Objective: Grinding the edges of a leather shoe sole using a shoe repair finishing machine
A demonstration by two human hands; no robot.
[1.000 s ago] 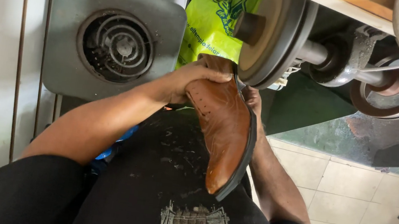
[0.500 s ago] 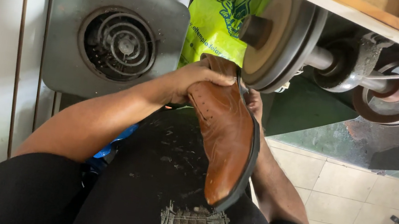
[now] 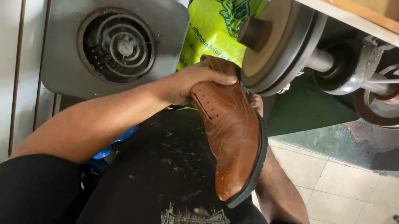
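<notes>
A brown leather shoe (image 3: pixel 230 132) with a black sole edge is held toe toward me, its heel end up against the edge of a round sanding wheel (image 3: pixel 277 40) on a horizontal shaft. My left hand (image 3: pixel 196 80) grips the shoe's upper near the laces. My right hand (image 3: pixel 257 103) is mostly hidden behind the shoe, only fingers showing at its right side by the wheel.
A grey metal housing with a round vent (image 3: pixel 115 45) stands at left. A bright green plastic bag (image 3: pixel 217 23) hangs behind the wheel. More wheels (image 3: pixel 398 103) sit on the shaft at right. Tiled floor (image 3: pixel 354 196) lies below right.
The shoe has stayed at the wheel, with its toe tilted slightly to the right. Both hands keep their grip.
</notes>
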